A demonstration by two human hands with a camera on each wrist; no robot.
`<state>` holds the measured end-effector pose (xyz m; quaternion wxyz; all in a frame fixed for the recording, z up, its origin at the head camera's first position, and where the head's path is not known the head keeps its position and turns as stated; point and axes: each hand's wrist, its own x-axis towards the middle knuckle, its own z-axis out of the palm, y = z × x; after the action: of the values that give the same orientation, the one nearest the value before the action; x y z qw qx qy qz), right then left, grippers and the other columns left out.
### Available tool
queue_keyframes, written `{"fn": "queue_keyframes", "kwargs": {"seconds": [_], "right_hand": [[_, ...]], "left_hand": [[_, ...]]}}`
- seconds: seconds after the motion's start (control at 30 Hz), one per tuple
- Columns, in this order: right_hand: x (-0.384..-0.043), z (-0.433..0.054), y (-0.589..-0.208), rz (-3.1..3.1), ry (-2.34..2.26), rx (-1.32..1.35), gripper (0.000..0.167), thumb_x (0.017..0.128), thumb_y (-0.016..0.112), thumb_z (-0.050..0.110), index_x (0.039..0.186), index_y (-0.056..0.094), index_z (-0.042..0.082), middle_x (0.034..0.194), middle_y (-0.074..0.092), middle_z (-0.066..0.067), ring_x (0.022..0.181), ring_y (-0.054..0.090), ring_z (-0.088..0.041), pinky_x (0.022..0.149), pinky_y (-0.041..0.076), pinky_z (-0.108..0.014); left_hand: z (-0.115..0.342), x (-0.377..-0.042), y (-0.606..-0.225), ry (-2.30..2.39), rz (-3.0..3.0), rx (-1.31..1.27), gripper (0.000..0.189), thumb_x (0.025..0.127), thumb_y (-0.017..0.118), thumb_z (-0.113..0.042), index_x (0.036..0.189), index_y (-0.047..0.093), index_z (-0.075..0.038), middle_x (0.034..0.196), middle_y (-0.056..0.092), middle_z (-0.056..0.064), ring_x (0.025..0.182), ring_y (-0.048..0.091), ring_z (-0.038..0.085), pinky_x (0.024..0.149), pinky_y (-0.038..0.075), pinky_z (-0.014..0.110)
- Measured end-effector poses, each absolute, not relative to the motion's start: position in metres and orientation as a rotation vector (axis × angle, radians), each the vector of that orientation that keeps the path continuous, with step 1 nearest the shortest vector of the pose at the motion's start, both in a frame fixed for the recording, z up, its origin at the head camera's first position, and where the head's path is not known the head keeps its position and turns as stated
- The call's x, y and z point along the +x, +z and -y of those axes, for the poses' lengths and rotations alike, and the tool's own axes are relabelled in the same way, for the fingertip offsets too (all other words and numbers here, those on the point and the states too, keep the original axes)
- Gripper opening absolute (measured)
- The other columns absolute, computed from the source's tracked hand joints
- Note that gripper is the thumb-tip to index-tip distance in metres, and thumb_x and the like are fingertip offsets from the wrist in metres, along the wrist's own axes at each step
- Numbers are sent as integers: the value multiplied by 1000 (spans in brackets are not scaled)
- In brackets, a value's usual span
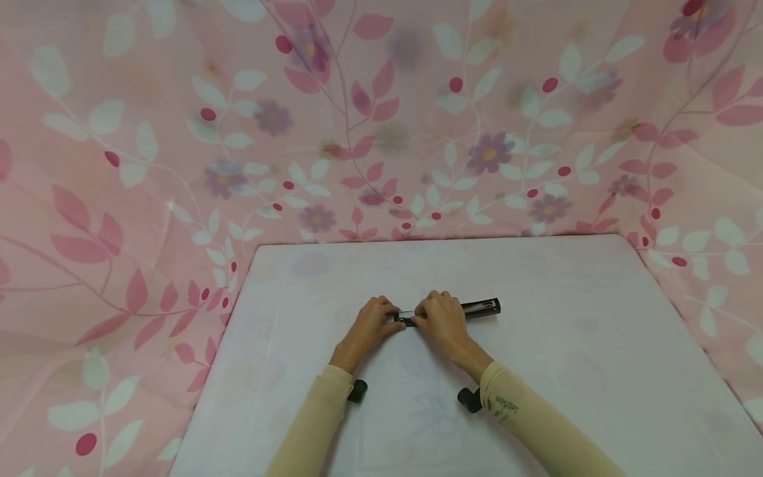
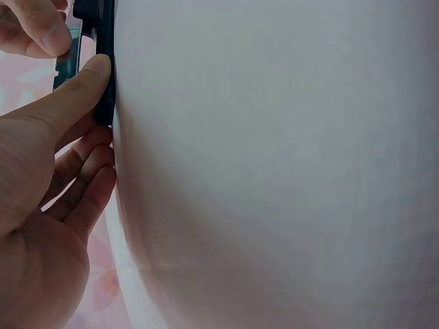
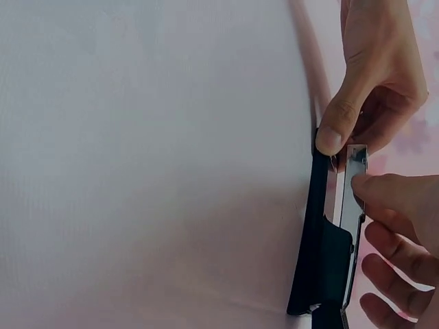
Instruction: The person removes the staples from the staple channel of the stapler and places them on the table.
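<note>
A black stapler (image 1: 481, 309) lies on the white table, swung open, its cover reaching out to the right in the head view. My left hand (image 1: 371, 326) pinches the front end of its black base (image 3: 317, 205), thumb on the near side, as the right wrist view shows. The right hand (image 1: 444, 324) pinches the metal staple channel (image 3: 354, 188) between thumb and fingers, a little above the base. A gap shows between channel and base. The other right fingers are loosely bent beside the stapler. Whether staples sit in the channel I cannot tell.
The white cloth-covered table (image 1: 572, 371) stretches around the hands. Pink floral fabric (image 1: 369, 119) hangs behind it and at both sides. A black wrist camera (image 1: 357, 391) is on the left wrist and another black camera (image 1: 469, 399) on the right.
</note>
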<state>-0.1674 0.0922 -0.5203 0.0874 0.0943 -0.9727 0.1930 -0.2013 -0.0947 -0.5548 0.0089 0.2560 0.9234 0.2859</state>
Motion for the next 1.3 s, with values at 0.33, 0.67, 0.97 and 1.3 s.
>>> {"fn": "queue_keyframes", "kwargs": {"seconds": [0.33,0.67,0.97,1.3], "right_hand": [[-175,-97,-513,2894,670,334,17,77,84,30,84,77,16,80,65,2,74,60,-17,65,49,-33],[-182,-91,-500,2983,552,696,16,87,74,13,102,75,8,97,75,-6,91,70,-25,80,55,-41],[-186,-88,-499,2969,373,832,8,90,70,13,92,77,9,85,74,-3,78,68,-21,71,54,-38],[-183,-91,-498,2893,337,897,8,90,70,12,95,77,11,86,74,0,77,67,-17,70,54,-32]], "left_hand": [[95,-202,-556,898,-2889,830,31,80,81,-27,105,76,-8,98,66,3,90,57,17,78,47,31],[95,-202,-559,892,-2863,822,34,81,80,-29,107,76,-8,99,65,3,91,56,16,79,47,30],[94,-202,-558,918,-2849,781,33,81,80,-27,107,76,-8,99,65,3,91,55,16,79,46,30],[95,-202,-558,910,-2850,773,33,82,79,-28,107,75,-7,100,65,3,92,55,17,80,46,31]]}}
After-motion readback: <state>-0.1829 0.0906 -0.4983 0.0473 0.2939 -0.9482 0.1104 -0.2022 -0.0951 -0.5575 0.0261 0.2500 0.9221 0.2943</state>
